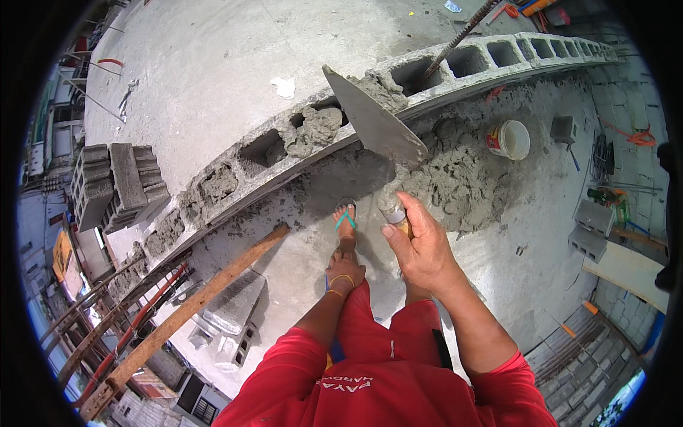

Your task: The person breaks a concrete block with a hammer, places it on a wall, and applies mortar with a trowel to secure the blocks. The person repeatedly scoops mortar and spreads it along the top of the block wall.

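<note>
Right hand is wrapped tight around the handle of a trowel, thumb up along the grip, and the blade runs up and to the left from the fist, so its long axis points diagonally away from the body with the tip over the top of the block wall. The blade sits tilted on edge, its tip right by a mortar-filled cell in the top course, just below where a rebar pokes out of the next cell. The left hand is low, resting down around the knee, fingers loosely curled with nothing in them, so the right hand is clearly the one closer to the wall. The wall runs diagonally from lower left to upper right, some cells filled with grey mortar, others open. Beyond the trowel to the right there's a mortar pile on the slab, and a white bucket just past that.
</note>
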`<state>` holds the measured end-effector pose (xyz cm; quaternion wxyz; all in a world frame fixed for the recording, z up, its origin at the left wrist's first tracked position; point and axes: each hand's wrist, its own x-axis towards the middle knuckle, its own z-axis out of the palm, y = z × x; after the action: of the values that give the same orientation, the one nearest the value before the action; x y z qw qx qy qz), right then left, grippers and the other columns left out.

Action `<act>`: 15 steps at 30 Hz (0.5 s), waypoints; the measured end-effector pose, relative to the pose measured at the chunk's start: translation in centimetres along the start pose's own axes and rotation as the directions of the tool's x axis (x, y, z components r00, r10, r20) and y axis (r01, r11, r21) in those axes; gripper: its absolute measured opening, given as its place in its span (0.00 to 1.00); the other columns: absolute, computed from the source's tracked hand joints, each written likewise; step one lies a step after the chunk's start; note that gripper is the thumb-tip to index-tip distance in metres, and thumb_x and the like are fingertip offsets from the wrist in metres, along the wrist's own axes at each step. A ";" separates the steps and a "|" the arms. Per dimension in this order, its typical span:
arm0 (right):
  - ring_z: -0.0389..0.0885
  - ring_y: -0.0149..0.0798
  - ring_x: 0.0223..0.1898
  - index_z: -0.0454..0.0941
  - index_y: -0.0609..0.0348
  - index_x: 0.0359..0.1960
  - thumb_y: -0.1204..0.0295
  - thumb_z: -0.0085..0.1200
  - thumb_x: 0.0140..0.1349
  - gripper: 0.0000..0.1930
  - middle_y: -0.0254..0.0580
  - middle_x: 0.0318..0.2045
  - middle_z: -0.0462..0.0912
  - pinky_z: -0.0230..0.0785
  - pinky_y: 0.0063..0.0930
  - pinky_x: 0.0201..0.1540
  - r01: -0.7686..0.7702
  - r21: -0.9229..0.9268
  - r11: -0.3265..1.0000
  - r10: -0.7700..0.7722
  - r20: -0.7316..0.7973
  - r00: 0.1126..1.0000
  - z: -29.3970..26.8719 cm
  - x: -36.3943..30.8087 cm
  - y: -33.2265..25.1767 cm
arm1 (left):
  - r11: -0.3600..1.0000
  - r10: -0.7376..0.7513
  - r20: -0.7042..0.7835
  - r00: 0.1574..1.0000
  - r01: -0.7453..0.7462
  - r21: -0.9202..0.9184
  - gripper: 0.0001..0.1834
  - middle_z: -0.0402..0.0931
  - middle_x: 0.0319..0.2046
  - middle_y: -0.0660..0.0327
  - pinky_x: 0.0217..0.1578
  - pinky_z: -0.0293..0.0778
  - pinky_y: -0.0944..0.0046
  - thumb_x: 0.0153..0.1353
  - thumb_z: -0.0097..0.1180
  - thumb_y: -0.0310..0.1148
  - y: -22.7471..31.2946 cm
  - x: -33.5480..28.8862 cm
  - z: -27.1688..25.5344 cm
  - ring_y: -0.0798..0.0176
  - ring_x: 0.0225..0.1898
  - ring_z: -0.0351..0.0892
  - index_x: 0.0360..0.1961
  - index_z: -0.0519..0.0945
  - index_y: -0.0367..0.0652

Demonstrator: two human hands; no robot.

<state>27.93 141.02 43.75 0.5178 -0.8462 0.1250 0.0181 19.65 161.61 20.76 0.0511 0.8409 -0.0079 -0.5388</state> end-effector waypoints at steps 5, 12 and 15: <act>0.74 0.33 0.22 0.72 0.59 0.42 0.65 0.61 0.67 0.14 0.35 0.24 0.77 0.69 0.31 0.27 -0.509 0.196 0.838 0.545 -0.279 0.791 3.0 -9.9 20.3 | 0.997 0.056 -0.002 0.998 -0.056 0.048 0.39 0.53 0.74 0.53 0.68 0.63 0.46 0.58 0.61 0.51 -0.9 -0.7 1.3 0.45 0.72 0.58 0.68 0.68 0.47; 0.67 0.32 0.09 0.69 0.55 0.31 0.71 0.66 0.57 0.13 0.32 0.13 0.69 0.59 0.32 0.10 -0.718 0.696 -0.018 0.992 0.102 0.074 21.7 -22.3 47.8 | 0.965 0.163 -0.039 0.986 -0.151 0.213 0.39 0.58 0.72 0.50 0.66 0.61 0.42 0.55 0.66 0.49 -1.7 -1.9 4.8 0.41 0.69 0.61 0.66 0.71 0.48; 0.68 0.33 0.09 0.69 0.55 0.31 0.74 0.62 0.56 0.10 0.33 0.13 0.69 0.60 0.32 0.11 -0.701 0.691 -0.174 0.981 0.182 -0.063 28.0 -21.8 52.6 | 0.947 0.175 -0.048 0.983 -0.155 0.283 0.39 0.60 0.70 0.44 0.64 0.62 0.41 0.52 0.68 0.48 -1.8 -1.7 5.1 0.36 0.67 0.63 0.64 0.72 0.46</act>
<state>-2.58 147.13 -11.60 0.5444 -0.2626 0.7830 0.1466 14.21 163.12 19.96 -0.0223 0.8550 -0.1519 -0.4955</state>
